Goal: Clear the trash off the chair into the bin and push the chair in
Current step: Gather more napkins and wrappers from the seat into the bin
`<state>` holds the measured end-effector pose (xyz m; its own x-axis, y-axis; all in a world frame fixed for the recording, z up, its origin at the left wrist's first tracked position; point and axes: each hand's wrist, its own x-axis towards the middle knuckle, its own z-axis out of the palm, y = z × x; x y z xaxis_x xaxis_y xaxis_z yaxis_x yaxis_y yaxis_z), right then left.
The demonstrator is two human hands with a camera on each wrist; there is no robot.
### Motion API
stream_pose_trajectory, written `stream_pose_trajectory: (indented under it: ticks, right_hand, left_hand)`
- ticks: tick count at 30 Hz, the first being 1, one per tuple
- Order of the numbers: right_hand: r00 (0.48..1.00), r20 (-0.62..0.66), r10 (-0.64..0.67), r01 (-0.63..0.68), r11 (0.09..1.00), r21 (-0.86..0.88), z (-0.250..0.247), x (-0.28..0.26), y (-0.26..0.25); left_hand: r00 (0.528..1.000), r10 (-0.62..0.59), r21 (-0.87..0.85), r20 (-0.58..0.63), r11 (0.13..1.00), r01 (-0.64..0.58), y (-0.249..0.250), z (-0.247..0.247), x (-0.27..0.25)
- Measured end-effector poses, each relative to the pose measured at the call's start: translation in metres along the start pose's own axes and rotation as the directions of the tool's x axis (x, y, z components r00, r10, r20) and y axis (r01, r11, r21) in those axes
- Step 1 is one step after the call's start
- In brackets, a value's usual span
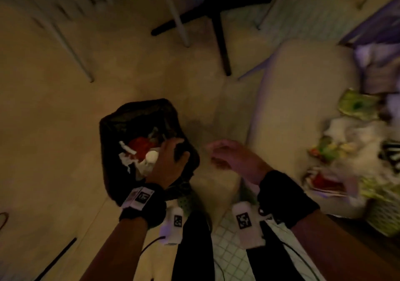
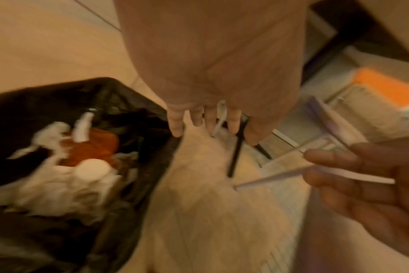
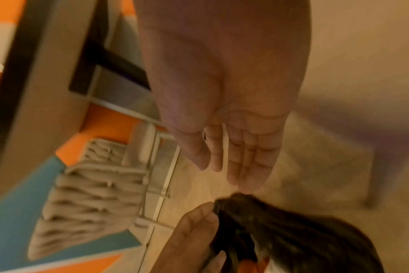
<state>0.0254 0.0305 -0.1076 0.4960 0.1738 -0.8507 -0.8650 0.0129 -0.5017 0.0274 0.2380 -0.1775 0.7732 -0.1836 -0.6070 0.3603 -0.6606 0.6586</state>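
Note:
A bin (image 1: 138, 116) lined with a black bag stands on the floor and holds white paper, a red wrapper and a white cup lid (image 1: 151, 156). My left hand (image 1: 171, 157) hovers over the bin's right rim; in the left wrist view its fingers (image 2: 199, 118) hang loosely curled with nothing in them. To its right my right hand (image 1: 223, 153) is in the air between bin and chair, its fingers (image 3: 245, 162) straight and its palm bare. At the right is the cream chair (image 1: 298, 99), with a blurred heap of wrappers and paper trash (image 1: 357, 151) on its seat.
A black table base (image 1: 216, 14) and white chair legs (image 1: 175, 10) stand on the floor beyond the bin. More pale legs (image 1: 71, 49) are at the far left. A woven chair (image 3: 93, 194) shows in the right wrist view. My feet (image 1: 175, 222) are just behind the bin.

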Motion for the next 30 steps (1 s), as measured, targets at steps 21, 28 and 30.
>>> stream_pose_trajectory:
  ticks: [21,28,30]
  right_hand:
    - [0.842,-0.488,-0.231,-0.134,0.786,-0.603,-0.31,-0.124,0.08]
    - [0.819,-0.514,-0.255,-0.123,0.797,-0.591,-0.305,-0.111,0.085]
    - [0.801,-0.533,-0.272,-0.133,0.787,-0.602,-0.307,-0.11,0.084]
  left_hand:
    - [0.722,0.325,0.224,0.611,0.804,-0.551,0.271,0.273,-0.005]
    - [0.752,0.329,0.089,0.571,0.886,-0.456,0.267,0.268,0.0]
    - [0.807,0.318,0.021,0.498,0.926,-0.378,0.269,0.266,-0.001]
